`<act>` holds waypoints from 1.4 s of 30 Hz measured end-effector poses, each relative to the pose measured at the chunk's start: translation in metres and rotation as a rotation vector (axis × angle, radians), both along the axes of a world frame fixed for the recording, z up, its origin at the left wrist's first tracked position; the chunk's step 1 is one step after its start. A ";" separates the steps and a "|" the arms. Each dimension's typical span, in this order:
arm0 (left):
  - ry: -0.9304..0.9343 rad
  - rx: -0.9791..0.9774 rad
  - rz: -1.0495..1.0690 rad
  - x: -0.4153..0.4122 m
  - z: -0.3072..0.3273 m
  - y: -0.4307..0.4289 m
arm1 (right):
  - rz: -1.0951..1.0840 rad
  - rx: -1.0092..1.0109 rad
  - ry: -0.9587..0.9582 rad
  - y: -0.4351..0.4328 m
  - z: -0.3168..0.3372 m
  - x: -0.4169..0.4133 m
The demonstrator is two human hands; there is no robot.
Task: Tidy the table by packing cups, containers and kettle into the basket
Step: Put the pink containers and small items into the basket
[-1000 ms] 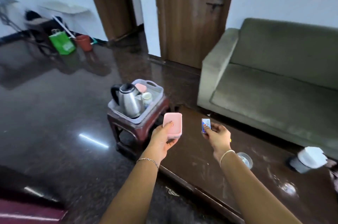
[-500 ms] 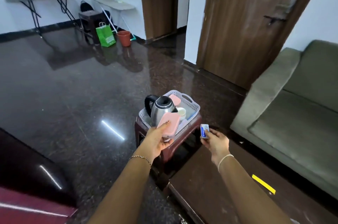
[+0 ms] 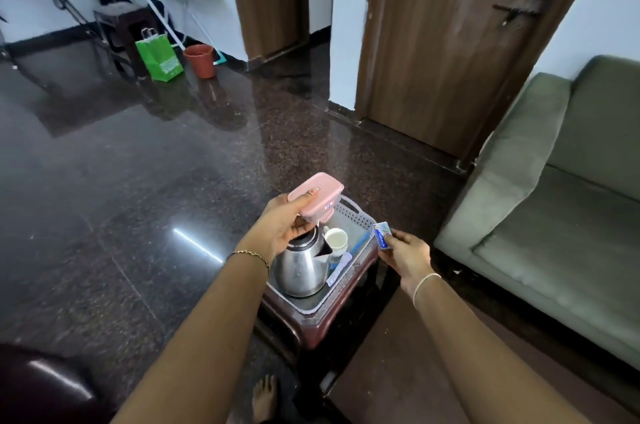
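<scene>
On the dark polished floor beside the green sofa [image 3: 554, 216], the left hand [image 3: 287, 226] has lifted its gripped pink container [image 3: 317, 193] above the kettle [image 3: 304, 264] in the basket [image 3: 349, 271], while the right hand [image 3: 407, 255] still pinches a small blue-and-white packet [image 3: 382, 235] just beside the rim.

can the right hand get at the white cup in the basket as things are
Probably not yet. The right hand sits just beside the basket, and the white cup stands open from above, but its fingers already pinch a small blue packet, which would need putting down first.
</scene>
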State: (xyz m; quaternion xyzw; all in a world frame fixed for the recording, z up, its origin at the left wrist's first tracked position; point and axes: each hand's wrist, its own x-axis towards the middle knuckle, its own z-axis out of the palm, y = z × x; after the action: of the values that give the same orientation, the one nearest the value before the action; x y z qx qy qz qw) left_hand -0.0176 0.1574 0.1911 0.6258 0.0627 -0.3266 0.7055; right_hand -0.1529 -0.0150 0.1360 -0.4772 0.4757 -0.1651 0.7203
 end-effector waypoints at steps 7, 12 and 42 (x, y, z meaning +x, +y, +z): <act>-0.024 0.168 -0.230 0.100 -0.028 -0.055 | -0.129 0.021 0.064 -0.019 -0.033 0.055; 0.020 0.321 -0.354 0.150 -0.073 -0.080 | -0.287 0.066 0.123 -0.019 -0.058 0.086; -0.331 0.781 -0.597 0.180 -0.235 -0.171 | 0.275 -0.796 0.903 -0.039 -0.181 0.154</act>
State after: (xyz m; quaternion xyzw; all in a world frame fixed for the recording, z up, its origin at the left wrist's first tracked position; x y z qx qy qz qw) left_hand 0.1625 -0.0139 -0.0441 0.8764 -0.1136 -0.3627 0.2959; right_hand 0.0012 -0.0535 -0.0453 -0.7891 0.5696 -0.0172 0.2293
